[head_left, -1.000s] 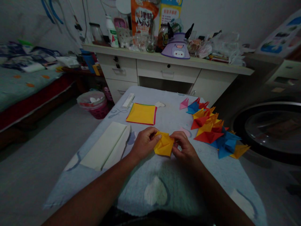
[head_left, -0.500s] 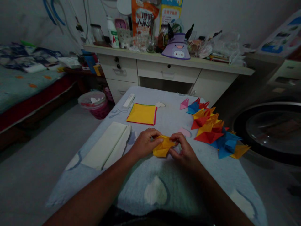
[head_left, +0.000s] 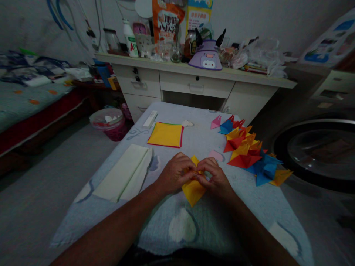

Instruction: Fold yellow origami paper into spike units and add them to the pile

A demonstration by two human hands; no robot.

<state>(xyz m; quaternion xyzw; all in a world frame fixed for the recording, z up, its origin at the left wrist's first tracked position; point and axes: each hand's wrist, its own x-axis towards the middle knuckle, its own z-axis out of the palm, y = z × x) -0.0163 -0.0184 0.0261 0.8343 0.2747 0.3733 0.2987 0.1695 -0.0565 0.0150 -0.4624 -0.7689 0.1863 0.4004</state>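
Yellow origami sheet now stands out as a diamond between pinching fingers

The left hand (head_left: 176, 171) pinches the middle of the yellow origami sheet (head_left: 193, 193) between thumb and fingertips. Half a second ago the sheet was a short, bent packet; now it is a longer diamond, one corner towards the wearer, another showing beyond the knuckles. That suggests the folding has shifted to its centre, where the fingers hide the crease. The right hand (head_left: 215, 178) pinches there too, its fingertips close to the left's; whether they touch I cannot tell.

At the left edge of the cloth-covered table (head_left: 198, 142), a pale folded sheet (head_left: 124, 171) limits sideways room for the left forearm. Beyond the left hand sits a stack of square paper (head_left: 165, 134), well in from the edge. Bare cloth lies ahead of the hands and on the wearer's side. Finished-looking origami pieces (head_left: 244, 161) crowd the right edge, leaving a clear strip beside the right hand.
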